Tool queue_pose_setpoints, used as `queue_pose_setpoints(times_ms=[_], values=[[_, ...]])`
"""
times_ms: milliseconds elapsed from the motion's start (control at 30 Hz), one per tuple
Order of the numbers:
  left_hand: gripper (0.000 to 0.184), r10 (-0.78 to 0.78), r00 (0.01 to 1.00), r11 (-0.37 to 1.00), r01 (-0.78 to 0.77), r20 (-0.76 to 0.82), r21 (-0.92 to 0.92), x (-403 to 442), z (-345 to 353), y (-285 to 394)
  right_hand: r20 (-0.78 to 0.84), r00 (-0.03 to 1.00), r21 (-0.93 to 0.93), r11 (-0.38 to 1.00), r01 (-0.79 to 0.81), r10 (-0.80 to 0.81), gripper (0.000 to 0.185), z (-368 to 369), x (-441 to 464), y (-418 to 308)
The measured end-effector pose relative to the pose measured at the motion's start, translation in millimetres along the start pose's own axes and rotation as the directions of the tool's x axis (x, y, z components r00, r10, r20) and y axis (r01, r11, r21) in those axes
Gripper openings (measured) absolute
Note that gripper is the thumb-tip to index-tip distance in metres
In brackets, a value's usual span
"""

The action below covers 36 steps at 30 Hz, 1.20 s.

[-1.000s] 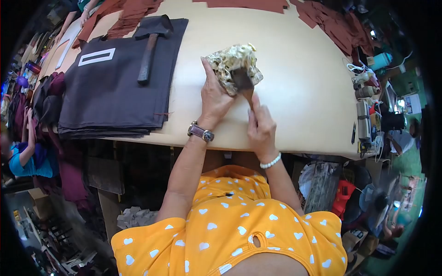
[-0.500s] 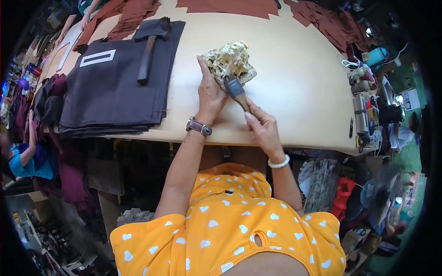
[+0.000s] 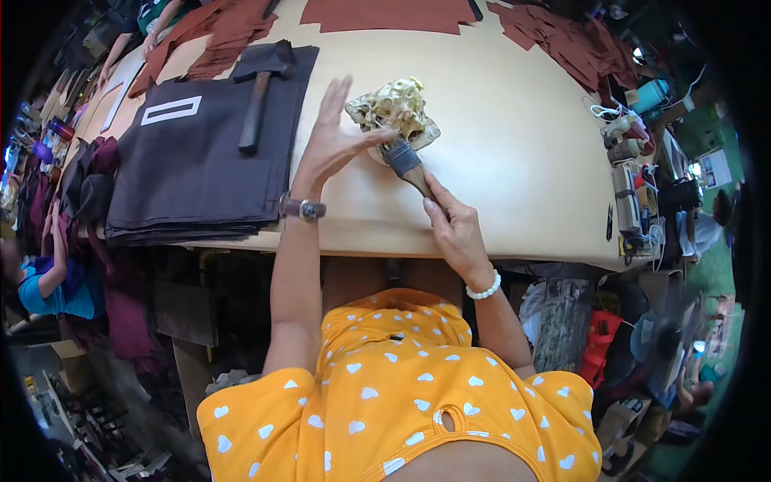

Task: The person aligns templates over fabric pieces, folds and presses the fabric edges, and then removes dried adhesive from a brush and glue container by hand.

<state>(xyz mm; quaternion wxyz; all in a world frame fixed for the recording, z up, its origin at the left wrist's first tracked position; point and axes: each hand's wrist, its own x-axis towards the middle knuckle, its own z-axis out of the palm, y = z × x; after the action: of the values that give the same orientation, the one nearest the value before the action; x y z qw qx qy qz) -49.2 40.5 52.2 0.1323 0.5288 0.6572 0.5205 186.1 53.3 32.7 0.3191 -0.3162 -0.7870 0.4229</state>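
My right hand (image 3: 458, 229) is closed round the wooden handle of a flat paintbrush (image 3: 410, 167). The brush's dark bristle end is against the near side of a lumpy, cream-coloured object (image 3: 401, 108), thickly crusted with what looks like dried glue; whether it is a container I cannot tell. Just left of that lump my left hand (image 3: 333, 149) is raised with fingers apart, holding nothing. Its thumb reaches across toward the bristles; whether it touches them I cannot tell.
Left on the table (image 3: 345, 217) lies a stack of dark sheets (image 3: 193, 177), bearing a hammer (image 3: 255, 112) and a white rectangular frame (image 3: 170, 110). Reddish-brown pieces (image 3: 385, 14) lie at the far edge. Bottles (image 3: 622, 150) and tools line the right. Other people are at the left.
My left hand has let go of the crusted lump and moved left, its fingers spreading. The lump and brush sit slightly lower and further left in view.
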Motion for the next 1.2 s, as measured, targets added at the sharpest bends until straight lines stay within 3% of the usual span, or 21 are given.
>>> queue_pose_setpoints(times_ms=[33, 67, 133, 433, 567, 667, 800, 1033, 1167, 1200], values=[[0.099, 0.06, 0.997, 0.994, -0.063, 0.04, 0.094, 7, 2, 0, -0.028, 0.997, -0.115, 0.991, 0.07, -0.073, 0.042, 2, 0, -4], [0.1, 0.025, 0.995, 0.999, -0.027, 0.098, 0.019, 13, 5, -1, -0.048, 0.988, -0.23, 0.964, 0.134, -0.149, 0.042, 3, 0, -8], [0.101, -0.034, 0.973, 0.99, 0.065, 0.228, -0.128, 21, 12, -3, -0.05, 0.993, -0.299, 0.95, 0.088, -0.107, 0.043, 6, -2, -17], [0.092, -0.013, 0.987, 0.972, 0.05, 0.161, -0.229, 14, 20, -9, -0.026, 0.995, -0.362, 0.929, 0.077, -0.093, 0.043, 7, -15, -25], [0.091, 0.063, 0.991, 0.986, -0.044, 0.118, -0.162, 11, 21, -15, 0.011, 0.999, -0.405, 0.914, 0.039, -0.038, 0.046, 2, -27, -33], [0.092, 0.062, 0.989, 0.986, -0.04, 0.133, -0.164, 9, 22, -15, -0.097, 0.991, -0.41, 0.911, 0.041, -0.089, 0.049, -2, -44, -29], [0.094, 0.045, 0.989, 0.987, -0.023, 0.14, -0.16, 9, 20, -16, -0.176, 0.984, -0.391, 0.916, -0.084, 0.015, 0.051, -19, -62, -30], [0.101, 0.047, 0.959, 0.985, 0.003, 0.279, -0.175, 19, 3, -14, -0.233, 0.972, -0.252, 0.966, -0.06, 0.0, 0.047, -18, -37, -29], [0.093, -0.078, 0.985, 0.975, 0.107, 0.156, -0.192, 29, 3, -15, -0.253, 0.967, -0.181, 0.983, -0.009, -0.038, 0.044, -11, -12, -38], [0.084, -0.049, 0.995, 0.989, 0.06, 0.083, -0.138, 31, 3, -11, -0.256, 0.966, -0.173, 0.985, 0.002, -0.047, 0.043, -10, -7, -40]])
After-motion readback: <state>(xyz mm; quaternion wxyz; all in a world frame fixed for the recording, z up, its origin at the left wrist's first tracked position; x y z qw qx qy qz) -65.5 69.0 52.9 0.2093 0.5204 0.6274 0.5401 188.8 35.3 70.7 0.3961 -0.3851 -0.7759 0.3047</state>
